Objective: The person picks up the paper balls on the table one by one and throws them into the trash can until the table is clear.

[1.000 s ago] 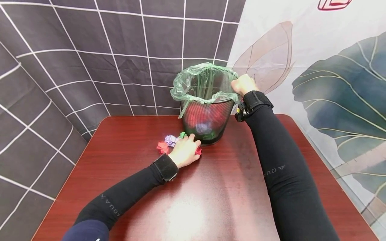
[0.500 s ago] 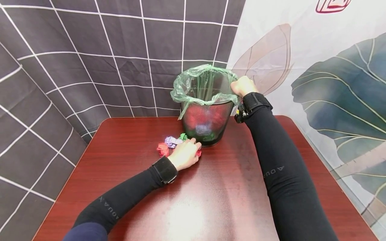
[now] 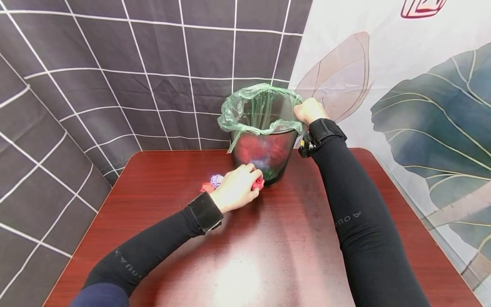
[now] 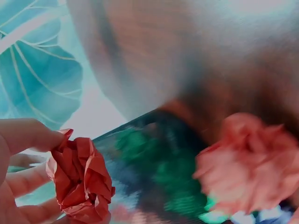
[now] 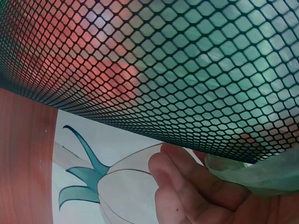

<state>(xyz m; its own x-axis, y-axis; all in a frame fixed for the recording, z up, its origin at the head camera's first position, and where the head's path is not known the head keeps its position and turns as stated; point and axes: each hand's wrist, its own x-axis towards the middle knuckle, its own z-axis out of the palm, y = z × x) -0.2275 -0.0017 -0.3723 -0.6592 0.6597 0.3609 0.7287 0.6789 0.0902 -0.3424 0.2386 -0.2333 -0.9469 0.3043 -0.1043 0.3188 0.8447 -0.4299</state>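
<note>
My left hand (image 3: 238, 186) pinches a crumpled red paper ball (image 4: 81, 179) between thumb and fingers, in front of the bin's base. In the head view the ball shows just past the fingertips. Behind that hand, on the table, a purple paper ball (image 3: 216, 180) and another red paper ball (image 3: 207, 187) are partly covered. My right hand (image 3: 310, 111) grips the right rim of a black mesh wastebasket (image 3: 281, 147), its fingers curled under the edge in the right wrist view. A green plastic bag (image 3: 238, 111) lines the basket and folds over its rim. Red, purple and green paper shows through the mesh.
The basket stands upright on a reddish-brown wooden table (image 3: 161, 221) near its back edge. Behind hang a dark gridded cloth (image 3: 161, 55) and a pale cloth printed with leaves (image 3: 429, 119).
My left hand has lifted slightly and shifted right with the red paper ball, now covering the green paper ball that showed earlier. My right hand stays on the rim.
</note>
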